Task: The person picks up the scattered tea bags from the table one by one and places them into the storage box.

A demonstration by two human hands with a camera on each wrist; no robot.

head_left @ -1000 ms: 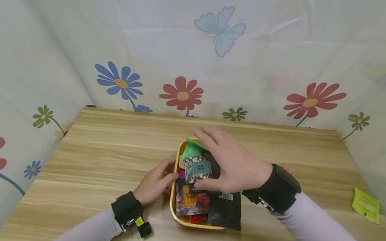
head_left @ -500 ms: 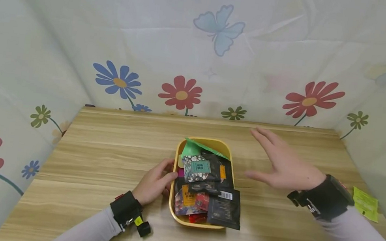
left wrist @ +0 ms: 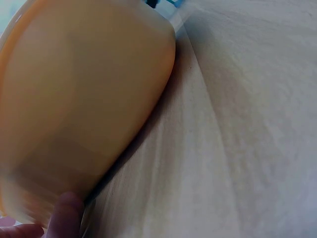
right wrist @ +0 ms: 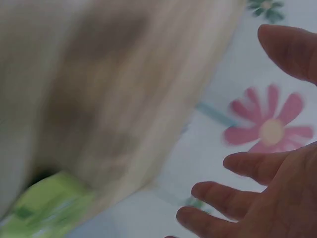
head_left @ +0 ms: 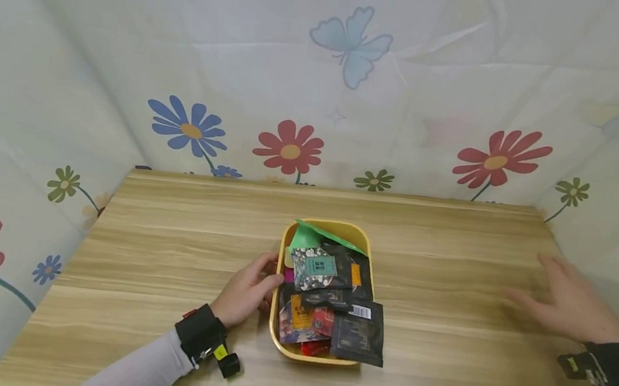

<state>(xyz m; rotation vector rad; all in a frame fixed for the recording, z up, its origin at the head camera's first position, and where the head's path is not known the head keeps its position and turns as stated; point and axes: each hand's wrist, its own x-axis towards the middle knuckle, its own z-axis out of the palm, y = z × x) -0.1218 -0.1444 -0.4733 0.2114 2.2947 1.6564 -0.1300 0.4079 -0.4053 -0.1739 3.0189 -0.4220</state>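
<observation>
A yellow plastic bin (head_left: pixel 274 316) stands in the middle of the table, filled with small sachets. My left hand (head_left: pixel 247 288) holds its left side, thumb at the rim and fingers against the outer wall; in the left wrist view, fingertips (left wrist: pixel 67 210) touch the bin low down. On top lie a patterned sachet with a teal label (head_left: pixel 315 270), a black sachet (head_left: pixel 359 335) jutting over the front right rim, and a green packet (head_left: pixel 307 237). My right hand (head_left: pixel 577 306) is at the far right, fingers spread, holding nothing. Near it lies a yellow-green packet (right wrist: pixel 49 206), hidden in the head view.
The wooden table (head_left: pixel 197 225) reaches back to a white curtain (head_left: pixel 428 105) printed with flowers and a butterfly. That curtain also closes off the left and right sides.
My right hand has moved from over the bin to the far right, now covering the yellow-green packet in the head view. My left hand and the bin have stayed put.
</observation>
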